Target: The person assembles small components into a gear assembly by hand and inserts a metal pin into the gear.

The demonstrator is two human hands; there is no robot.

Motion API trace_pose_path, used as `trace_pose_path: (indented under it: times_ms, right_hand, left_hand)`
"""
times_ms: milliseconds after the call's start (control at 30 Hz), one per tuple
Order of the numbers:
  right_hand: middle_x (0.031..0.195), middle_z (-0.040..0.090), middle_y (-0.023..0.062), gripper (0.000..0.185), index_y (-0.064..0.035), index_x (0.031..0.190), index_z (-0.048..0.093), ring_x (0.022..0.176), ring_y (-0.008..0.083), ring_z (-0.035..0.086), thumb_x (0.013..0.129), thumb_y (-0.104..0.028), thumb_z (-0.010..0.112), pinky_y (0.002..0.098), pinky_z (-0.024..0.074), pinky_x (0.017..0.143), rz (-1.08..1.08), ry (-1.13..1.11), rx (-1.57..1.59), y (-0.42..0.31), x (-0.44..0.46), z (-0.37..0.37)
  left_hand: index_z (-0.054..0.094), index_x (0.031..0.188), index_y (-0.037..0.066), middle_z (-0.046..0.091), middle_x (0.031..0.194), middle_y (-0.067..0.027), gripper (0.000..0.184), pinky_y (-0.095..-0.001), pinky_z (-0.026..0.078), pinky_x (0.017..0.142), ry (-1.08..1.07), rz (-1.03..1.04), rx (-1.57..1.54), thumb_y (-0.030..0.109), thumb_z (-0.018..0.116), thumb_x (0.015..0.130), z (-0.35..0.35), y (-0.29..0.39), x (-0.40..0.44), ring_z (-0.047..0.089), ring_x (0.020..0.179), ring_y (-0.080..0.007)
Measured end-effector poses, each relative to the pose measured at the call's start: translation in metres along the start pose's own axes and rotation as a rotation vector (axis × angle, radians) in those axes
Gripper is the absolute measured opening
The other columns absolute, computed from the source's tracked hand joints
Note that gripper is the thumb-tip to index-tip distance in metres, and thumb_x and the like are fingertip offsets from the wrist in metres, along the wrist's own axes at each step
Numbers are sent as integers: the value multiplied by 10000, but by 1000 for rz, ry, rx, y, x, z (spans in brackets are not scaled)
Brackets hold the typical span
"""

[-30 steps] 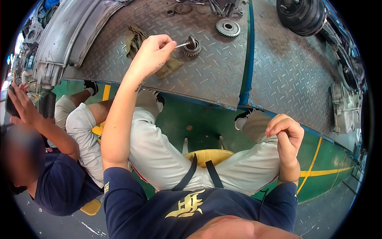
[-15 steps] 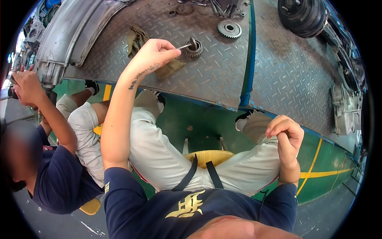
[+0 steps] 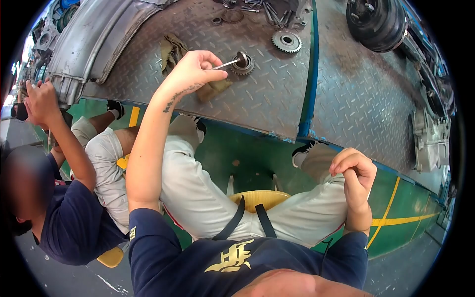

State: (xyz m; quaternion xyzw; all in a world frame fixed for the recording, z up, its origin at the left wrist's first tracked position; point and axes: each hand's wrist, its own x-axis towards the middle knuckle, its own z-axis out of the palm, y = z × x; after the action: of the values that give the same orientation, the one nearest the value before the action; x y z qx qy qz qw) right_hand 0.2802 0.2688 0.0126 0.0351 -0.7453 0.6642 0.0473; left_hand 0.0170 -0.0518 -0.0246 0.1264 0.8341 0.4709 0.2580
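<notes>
My left hand (image 3: pixel 200 69) is closed in a pinch on the thin stem of an engine valve (image 3: pixel 228 64). The valve's round, dark head points away from my fingers and appears over a small toothed gear (image 3: pixel 243 68) on the metal-topped table (image 3: pixel 247 104); I cannot tell whether they touch. Below the wrist a brown cloth (image 3: pixel 215 90) lies partly covered by my hand. Above my right knee, my right hand (image 3: pixel 355 174) is raised with curled fingers, and nothing shows in them.
A larger gear (image 3: pixel 287 41) lies farther right, near several bolts (image 3: pixel 274 15) and a ring (image 3: pixel 232 16). A metal housing (image 3: pixel 101 42) stands at the left. Beyond the blue divider (image 3: pixel 310 74) are a black drum (image 3: pixel 374 24) and a casting (image 3: pixel 429 141). Another person (image 3: pixel 74 218) sits at left.
My left hand has shifted slightly right and turned, so more of the valve stem shows. The valve's head stays over the small gear. My right hand has barely moved.
</notes>
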Motion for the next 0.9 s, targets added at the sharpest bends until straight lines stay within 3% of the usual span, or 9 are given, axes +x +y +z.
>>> trace_pose_path:
  times_ms: [267, 467, 567, 800, 900]
  right_hand:
    - [853, 678, 152, 260, 46, 806, 647, 742, 188, 640, 761, 166, 421, 284, 523, 684, 8, 5, 4, -1, 0, 1]
    - [846, 680, 154, 254, 49, 804, 647, 741, 194, 644, 753, 162, 425, 286, 526, 687, 12, 8, -8, -1, 0, 0]
    - [841, 679, 153, 252, 49, 803, 646, 740, 196, 645, 748, 161, 426, 288, 527, 689, -13, 4, -17, 1, 2, 0]
    - [841, 679, 151, 247, 50, 802, 643, 741, 198, 644, 745, 154, 426, 291, 528, 695, -5, 0, -11, 1, 2, 0]
    - [839, 679, 152, 248, 49, 802, 643, 743, 198, 644, 744, 153, 426, 290, 527, 696, -3, 0, -10, 0, 2, 0]
  left_hand:
    - [687, 824, 27, 483, 613, 80, 330, -236, 285, 501, -47, -97, -152, 323, 669, 970, -3, -3, 4, 360, 532, -27]
    - [645, 911, 39, 528, 659, 82, 139, -212, 305, 505, 69, 44, -106, 159, 712, 935, 5, -7, 5, 405, 557, -12]
    - [653, 1012, 19, 551, 664, 73, 169, -213, 322, 516, 26, 36, 1, 112, 741, 901, 1, 0, 3, 430, 571, -13]
    - [709, 943, 19, 529, 651, 81, 187, -206, 308, 519, -22, -132, -97, 203, 682, 961, 1, 6, 2, 424, 571, -17]
    - [706, 936, 20, 534, 649, 81, 159, -202, 303, 515, -86, -97, -133, 175, 680, 959, -4, -13, 9, 433, 574, -18]
